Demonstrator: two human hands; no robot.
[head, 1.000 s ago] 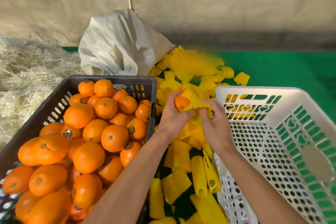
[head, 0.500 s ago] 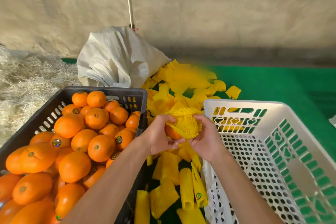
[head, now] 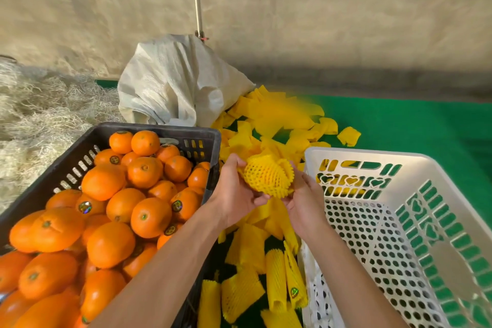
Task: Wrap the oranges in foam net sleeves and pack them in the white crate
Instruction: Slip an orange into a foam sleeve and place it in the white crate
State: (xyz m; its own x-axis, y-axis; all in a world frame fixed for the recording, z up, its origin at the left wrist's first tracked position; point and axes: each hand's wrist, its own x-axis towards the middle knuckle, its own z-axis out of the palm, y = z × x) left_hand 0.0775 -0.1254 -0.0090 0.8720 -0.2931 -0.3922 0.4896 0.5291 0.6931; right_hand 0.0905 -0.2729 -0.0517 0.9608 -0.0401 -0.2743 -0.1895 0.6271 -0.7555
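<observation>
Dead centre of the head view, both hands met around one wrapped orange [head: 267,177], held up over the gap between the two crates. The left hand [head: 237,192] cupped it from the left and underneath, fingers curled round the fruit, while the right hand [head: 303,194] gripped the right side, fingers tucked behind the flared rim of the yellow foam net sleeve [head: 286,168]. So the fruit sat right between the two palms, fully covered as far as I could see, no orange skin showing through.

I'd guess it was held there because the sleeve had just gone on and the drop spot was close by. The white crate [head: 314,153] sat at the right of the frame and nothing showed inside it in the part I could see. The black crate [head: 159,128] at the lower left was piled with bare oranges [head: 150,217], and loose sleeves [head: 277,278] lay scattered in between, so both supplies stayed within easy reach. Upper middle, a white sack [head: 173,88] slumped behind everything.
</observation>
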